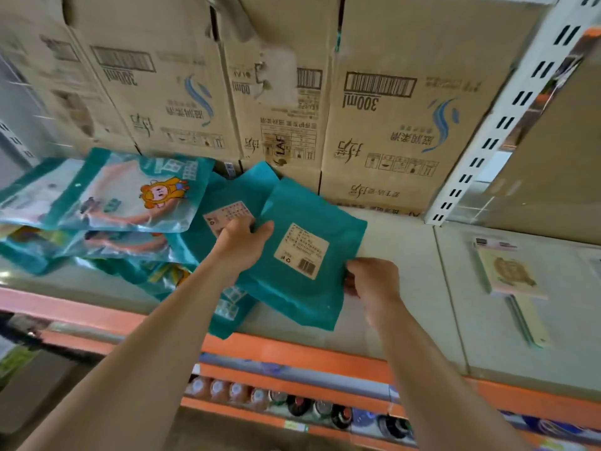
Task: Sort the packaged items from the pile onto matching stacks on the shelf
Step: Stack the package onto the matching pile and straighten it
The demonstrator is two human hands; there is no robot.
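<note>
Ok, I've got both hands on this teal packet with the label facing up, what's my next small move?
Probably slide it a little left and set it square on the other label-up teal packet. The held packet sits askew, gripped by the left hand and right hand, partly overlapping that one, while the stack further left shows cartoon fronts.

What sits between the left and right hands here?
Head view: the teal packet, label up, spans the gap; left hand and right hand grip its edges.
</note>
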